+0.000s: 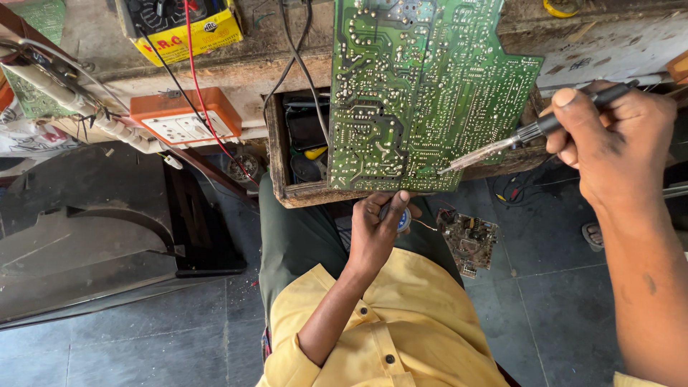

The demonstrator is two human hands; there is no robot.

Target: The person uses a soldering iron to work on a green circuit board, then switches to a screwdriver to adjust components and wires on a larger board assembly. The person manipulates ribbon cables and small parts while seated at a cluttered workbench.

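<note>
A large green circuit board (416,86) stands tilted against the open wooden drawer (301,192), solder side facing me. My left hand (376,229) grips the board's bottom edge and also holds a small spool of solder wire (403,218). My right hand (609,143) holds a black-handled soldering iron (516,140); its tip touches the board near the lower right edge.
An orange and white switch box (185,118) and a yellow multimeter (179,25) with red and black leads sit on the bench at left. A smaller circuit board (469,240) lies on the dark tiled floor. A dark television casing (93,244) rests at left.
</note>
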